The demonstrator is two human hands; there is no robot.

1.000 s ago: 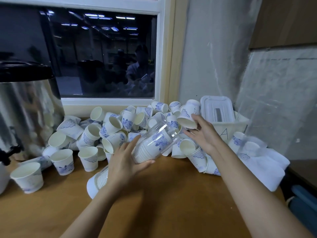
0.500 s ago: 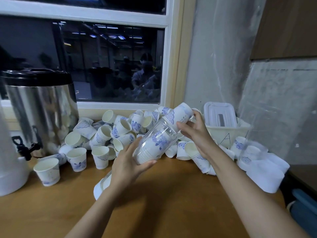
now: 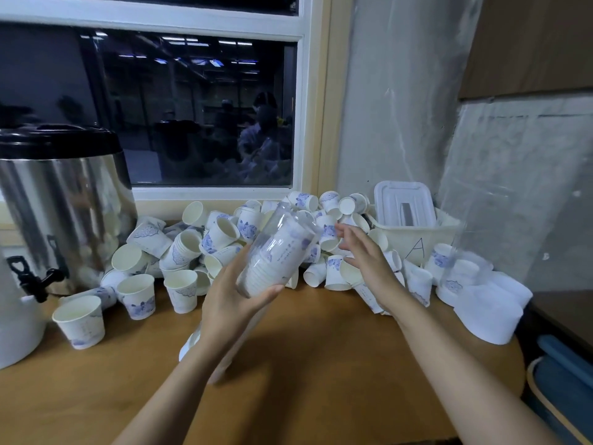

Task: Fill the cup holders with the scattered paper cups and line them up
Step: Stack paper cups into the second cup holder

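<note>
Okay, head view: left hand [image 3: 231, 303] curls round the clear cup holder [image 3: 279, 252], tilted with its mouth toward the pile, probably for quick loading. Right hand [image 3: 365, 255] is empty, fingers loosely straight, beside the mouth. Paper cups [image 3: 221, 232] lie heaped on the table [image 3: 288, 380].

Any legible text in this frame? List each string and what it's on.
"A": handwritten on the front wall of the cream tub, right of the cup pile.
Dark print on the stacked cups inside the clear cup holder, gripped by the left hand: too small to read.
Blue print on the loose paper cups: any lettering is too blurred to read.
Steel urn: no label visible.
</note>
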